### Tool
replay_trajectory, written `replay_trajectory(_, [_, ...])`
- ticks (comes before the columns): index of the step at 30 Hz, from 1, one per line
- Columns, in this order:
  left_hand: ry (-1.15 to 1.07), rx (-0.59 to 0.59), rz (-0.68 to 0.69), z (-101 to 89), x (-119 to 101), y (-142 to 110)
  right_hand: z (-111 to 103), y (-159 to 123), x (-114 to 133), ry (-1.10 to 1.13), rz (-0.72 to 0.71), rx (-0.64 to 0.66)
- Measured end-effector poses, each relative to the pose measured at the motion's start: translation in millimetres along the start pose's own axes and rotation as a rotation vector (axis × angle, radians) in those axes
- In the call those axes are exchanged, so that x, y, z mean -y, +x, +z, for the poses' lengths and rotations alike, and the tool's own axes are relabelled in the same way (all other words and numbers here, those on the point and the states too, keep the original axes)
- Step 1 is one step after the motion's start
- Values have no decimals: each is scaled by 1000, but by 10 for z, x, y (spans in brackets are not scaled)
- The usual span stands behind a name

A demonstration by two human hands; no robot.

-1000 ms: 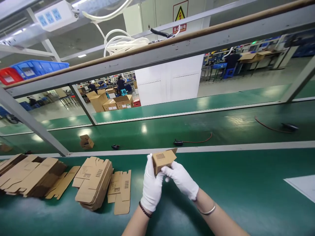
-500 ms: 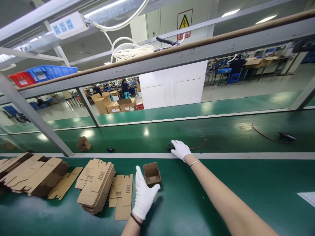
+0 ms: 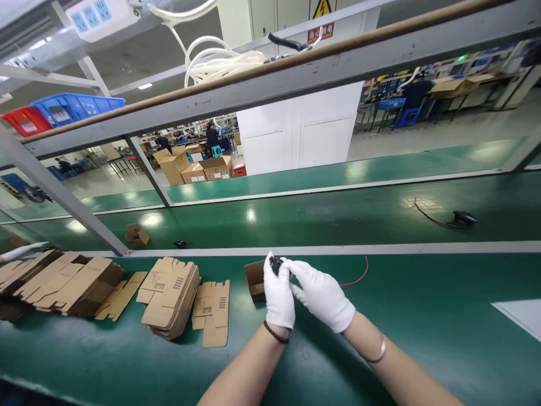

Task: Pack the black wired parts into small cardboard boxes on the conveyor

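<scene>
At a green workbench (image 3: 422,321), two gloved hands close on a black device (image 3: 276,264)

Just above the bench top, beside an open carton (image 3: 254,273), the left hand (image 3: 279,293) wraps the black device in a narrow hold, thumb and fingers around it. The right hand (image 3: 319,290) pinches close against the device's right side; how much it grips is hidden by the glove. A red lead (image 3: 359,277) emerges from behind the right hand and curves away to the right, bending upward at its tip. Only the dark upper end of the device shows between the fingertips, so its long axis cannot be told.

The carton's mouth is open, with brown inner walls in view; the left hand covers its right part, and whatever lies there cannot be seen. A smaller box (image 3: 137,235) sits beyond the pale rail (image 3: 338,250), its inside hard to make out. On the overhead shelf, a blue bin (image 3: 80,108) and a red bin (image 3: 27,120) show only their outer sides, contents out of sight. At left, a co-worker's gloved hand (image 3: 21,251) reaches over flattened cartons (image 3: 71,282), cut off by the frame, as is a white sheet (image 3: 522,316) at right.
</scene>
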State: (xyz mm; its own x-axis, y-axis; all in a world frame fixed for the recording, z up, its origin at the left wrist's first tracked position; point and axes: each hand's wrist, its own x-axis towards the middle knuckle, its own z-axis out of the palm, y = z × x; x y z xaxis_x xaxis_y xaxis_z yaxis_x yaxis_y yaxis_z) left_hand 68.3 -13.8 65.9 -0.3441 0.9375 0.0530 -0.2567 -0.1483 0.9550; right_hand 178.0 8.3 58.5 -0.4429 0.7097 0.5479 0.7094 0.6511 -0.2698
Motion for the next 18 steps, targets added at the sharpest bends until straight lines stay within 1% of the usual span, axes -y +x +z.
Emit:
replay_trajectory(1, [-37,4,-3,-31,-14,41,-121,-51,4,2,-29,65])
replay_trajectory(2, [-68,31,-11,-82,-30,66,-248,-79,-18,2,-47,129])
replay_trajectory(4, [-76,150,-48,-209,-70,75,-496,-78,-102,14,-65,198])
replay_trajectory(6, [-23,310,-117,-317,-120,37,-684,-15,-174,57,-77,167])
replay_trajectory(8, [37,481,-187,-366,-180,-31,-772,81,-183,101,-62,67])
replay_trajectory(9, [78,545,-202,-368,-213,-69,-774,130,-164,121,-44,17])
replay_trajectory(11, [190,636,-192,-345,-280,-143,-702,209,-99,159,16,-44])
replay_trajectory(13, [316,664,-145,-319,-330,-198,-563,238,-30,195,80,-33])
replay_trajectory(15, [388,617,-94,-316,-346,-224,-406,208,20,199,115,27])
replay_trajectory(17, [399,513,-44,-344,-324,-220,-277,129,53,161,99,117])
replay_trajectory(18, [388,440,-18,-366,-304,-211,-232,79,67,126,80,159])
